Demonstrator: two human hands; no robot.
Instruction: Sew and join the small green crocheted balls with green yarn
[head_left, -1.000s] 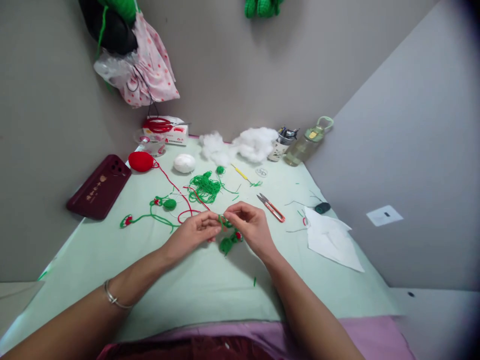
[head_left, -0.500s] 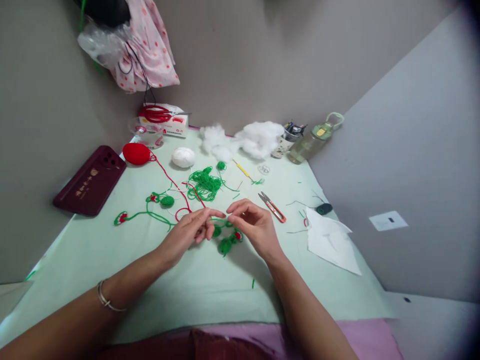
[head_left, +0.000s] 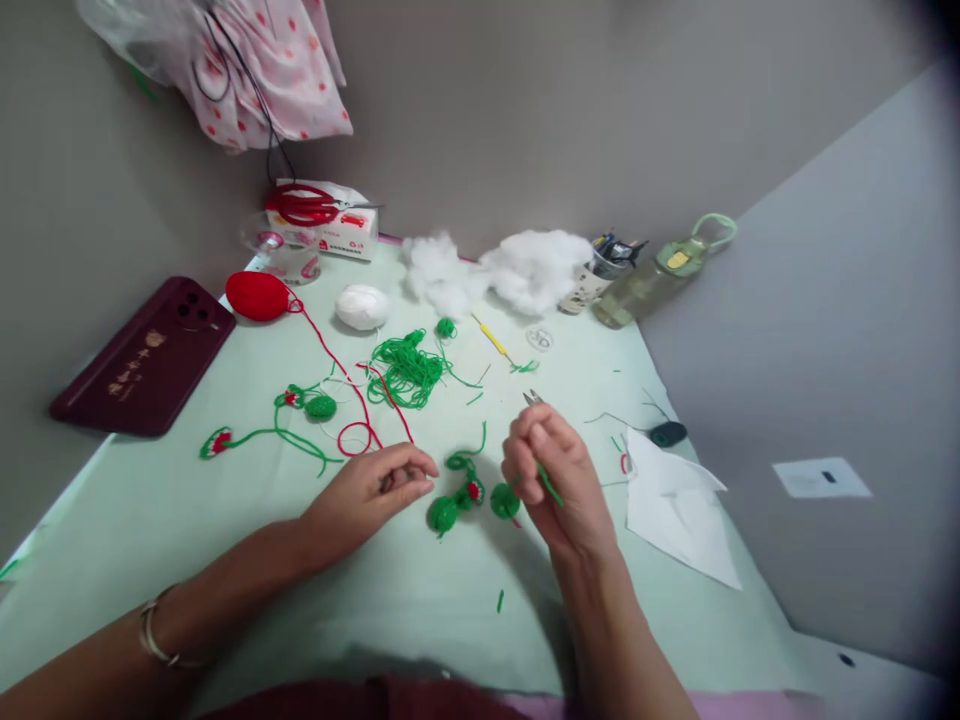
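Note:
My right hand [head_left: 559, 478] is raised over the table with its fingers curled around a green yarn end [head_left: 550, 485]. Just left of its fingers is a green crocheted ball [head_left: 505, 501]; whether the yarn joins it I cannot tell. My left hand [head_left: 375, 490] hovers loosely curled, thumb and forefinger tips slightly apart, with nothing visible between them. Between the hands lies a green crocheted piece with a red and white part [head_left: 474, 490], beside another green ball [head_left: 442, 514]. Thread snips [head_left: 532, 398] show only their tips behind my right hand.
Green yarn [head_left: 409, 370], a red yarn ball [head_left: 257, 296] and a white yarn ball [head_left: 361, 307] lie farther back. A yellow crochet hook [head_left: 491, 337] is near white stuffing [head_left: 536, 270]. A phone [head_left: 146, 357] stands left; a bottle [head_left: 660, 275] and paper [head_left: 679, 510] are right.
My hands have parted: the right moved right and up with green yarn, now covering most of the snips, the left moved slightly lower. The green crocheted pieces between them are now uncovered. The view shifted.

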